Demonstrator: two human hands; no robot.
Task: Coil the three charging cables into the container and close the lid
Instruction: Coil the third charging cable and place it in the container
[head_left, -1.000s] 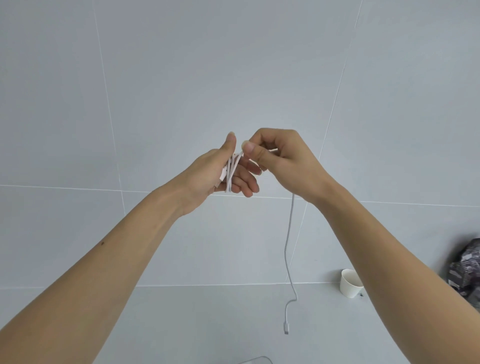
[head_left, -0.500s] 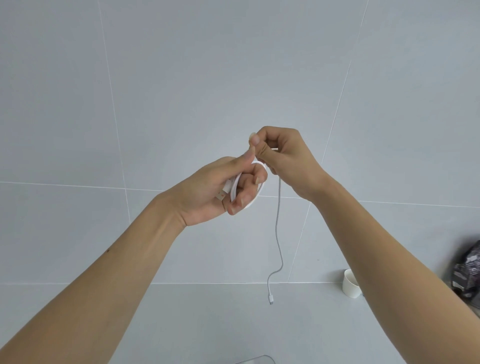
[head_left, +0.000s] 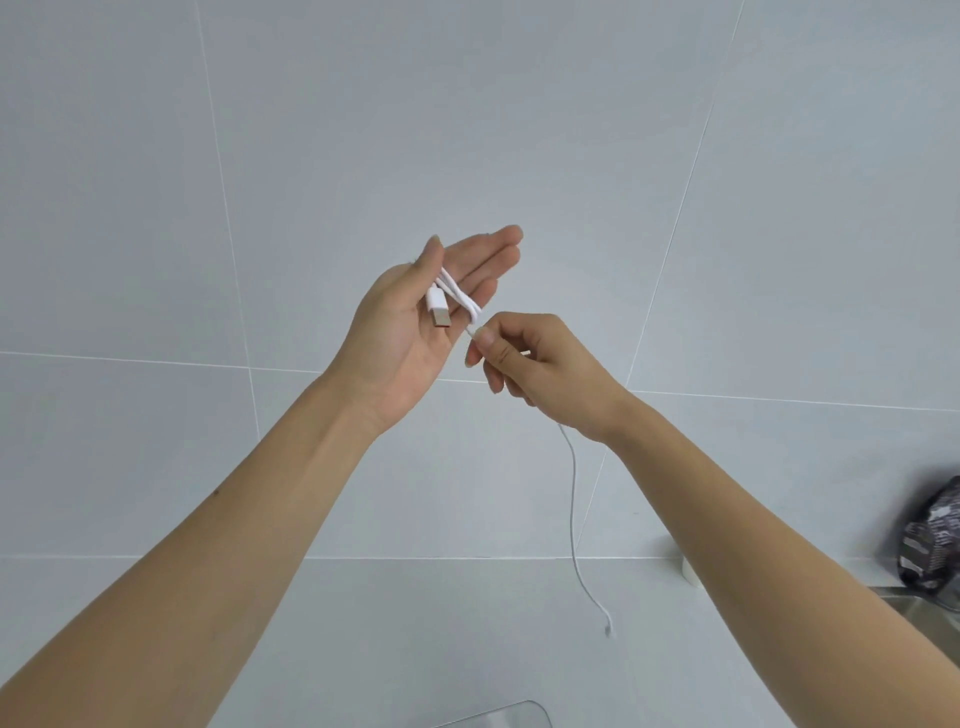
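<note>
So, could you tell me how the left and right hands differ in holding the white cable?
The left hand is open, palm up, fingers straight; the right hand is curled. The left hand carries loops of the white cable and its plug on the palm; the right hand pinches the strand, whose tail hangs below. Both touch the same cable.

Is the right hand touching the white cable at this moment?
Touching. The head view shows the right hand pinching the white cable just below the loops on the left hand.
</note>
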